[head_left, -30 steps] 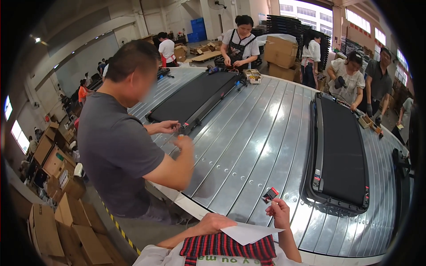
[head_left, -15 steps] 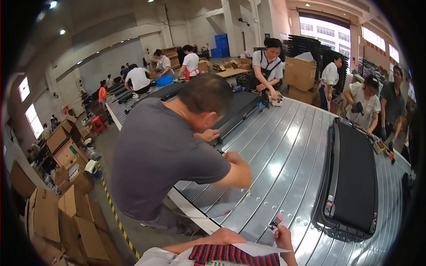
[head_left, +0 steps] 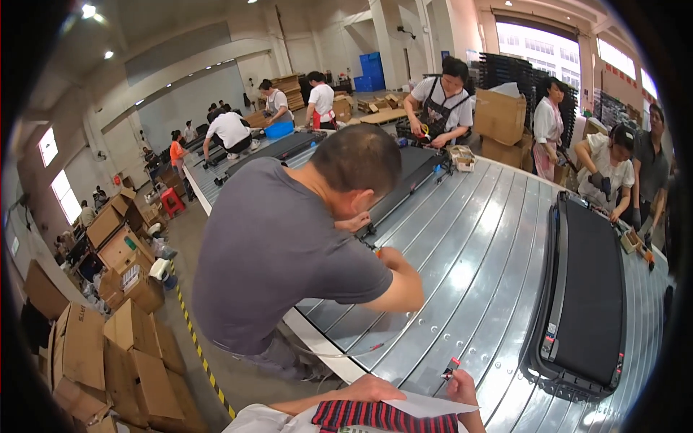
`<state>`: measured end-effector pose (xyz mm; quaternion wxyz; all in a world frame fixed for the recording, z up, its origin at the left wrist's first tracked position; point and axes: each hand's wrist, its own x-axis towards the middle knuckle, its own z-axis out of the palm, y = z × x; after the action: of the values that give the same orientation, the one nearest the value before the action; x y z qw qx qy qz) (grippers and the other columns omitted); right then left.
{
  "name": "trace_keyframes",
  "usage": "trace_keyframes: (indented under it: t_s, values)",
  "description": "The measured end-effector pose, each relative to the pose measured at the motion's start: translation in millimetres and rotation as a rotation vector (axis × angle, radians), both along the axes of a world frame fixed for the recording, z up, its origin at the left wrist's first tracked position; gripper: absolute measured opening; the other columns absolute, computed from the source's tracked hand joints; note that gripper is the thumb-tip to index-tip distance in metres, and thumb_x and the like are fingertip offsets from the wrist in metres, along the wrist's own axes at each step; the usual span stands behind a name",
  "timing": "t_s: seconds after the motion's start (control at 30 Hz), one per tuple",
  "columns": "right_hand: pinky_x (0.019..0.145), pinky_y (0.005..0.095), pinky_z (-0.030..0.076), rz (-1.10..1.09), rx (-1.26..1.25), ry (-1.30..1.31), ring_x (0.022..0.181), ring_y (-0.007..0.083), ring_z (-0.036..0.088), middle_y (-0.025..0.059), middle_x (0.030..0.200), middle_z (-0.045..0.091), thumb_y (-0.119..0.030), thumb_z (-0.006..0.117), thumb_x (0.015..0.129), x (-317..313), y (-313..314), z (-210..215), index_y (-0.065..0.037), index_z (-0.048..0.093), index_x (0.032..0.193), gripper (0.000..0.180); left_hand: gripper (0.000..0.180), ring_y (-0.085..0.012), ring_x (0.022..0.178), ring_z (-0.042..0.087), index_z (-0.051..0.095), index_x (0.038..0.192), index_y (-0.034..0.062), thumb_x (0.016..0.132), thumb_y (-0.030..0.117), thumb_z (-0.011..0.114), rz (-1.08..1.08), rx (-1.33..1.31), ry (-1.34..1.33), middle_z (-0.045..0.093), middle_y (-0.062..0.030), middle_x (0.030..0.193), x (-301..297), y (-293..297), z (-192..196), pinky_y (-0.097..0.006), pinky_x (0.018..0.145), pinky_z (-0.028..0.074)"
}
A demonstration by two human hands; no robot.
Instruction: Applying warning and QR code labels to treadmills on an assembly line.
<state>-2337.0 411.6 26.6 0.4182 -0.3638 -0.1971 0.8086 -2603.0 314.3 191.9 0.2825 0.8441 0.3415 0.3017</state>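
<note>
At the bottom of the head view my left hand (head_left: 374,388) is closed, seen from its back, at the edge of a white sheet (head_left: 427,410). Its fingertips are partly hidden there. My right hand (head_left: 462,390) pinches a small red-and-black label (head_left: 451,368) between thumb and fingers, above the metal tabletop. A red-and-black striped cloth (head_left: 386,415) lies below the sheet, between my forearms. To the right of my right hand, a long black panel in a frame (head_left: 583,289) lies on the table, bearing small red-and-black labels.
A worker in a grey shirt (head_left: 289,245) leans over the ribbed metal table (head_left: 440,289) just ahead on the left, with a thin hose beside the arm. More workers stand along the far side. Cardboard boxes (head_left: 144,346) lie on the floor at left, past a yellow-black floor line.
The whole view has shifted slightly, moving the scene right and down. My right hand still holds the label, now turned a little. Across the table, the worker in an apron has moved both arms.
</note>
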Motion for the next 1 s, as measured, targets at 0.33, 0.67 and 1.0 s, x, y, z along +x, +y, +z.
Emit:
trace_keyframes:
  t_s: [0.33, 0.67, 1.0]
  values:
    - [0.036, 0.0228, 0.028, 0.054, -0.018, -0.021, 0.036, 0.0091, 0.035, 0.0003, 0.047, 0.041, -0.010, 0.056, 0.077, 1.5, 4.7, -11.6, -0.005, 0.050, 0.075, 0.009, 0.029, -0.0240, 0.086, 0.058, 0.057, 0.099, 0.0111, 0.074, 0.020, 0.046, -0.031, -0.076, 0.062, 0.061, -0.0084, 0.092, -9.5, 6.2, -2.6, -0.032, 0.073, 0.047]
    - [0.033, 0.0206, 0.028, 0.060, -0.003, -0.178, 0.035, 0.0088, 0.038, 0.0003, 0.046, 0.044, -0.014, 0.058, 0.077, -1.4, 4.8, -12.1, -0.005, 0.049, 0.075, 0.013, 0.026, -0.0221, 0.086, 0.059, 0.060, 0.095, 0.0078, 0.075, 0.021, 0.050, -0.039, -0.060, 0.062, 0.062, -0.0066, 0.091, -27.7, 11.6, -10.7, -0.030, 0.073, 0.048]
    - [0.035, 0.0203, 0.029, 0.003, 0.167, -0.150, 0.035, 0.0073, 0.036, -0.0017, 0.046, 0.040, -0.010, 0.055, 0.079, -46.4, 28.0, 35.7, -0.005, 0.049, 0.072, 0.011, 0.029, -0.0248, 0.082, 0.059, 0.057, 0.101, 0.0110, 0.074, 0.018, 0.049, -0.077, -0.051, 0.113, 0.061, -0.0076, 0.090, -41.0, 21.9, 2.7, -0.032, 0.069, 0.048]
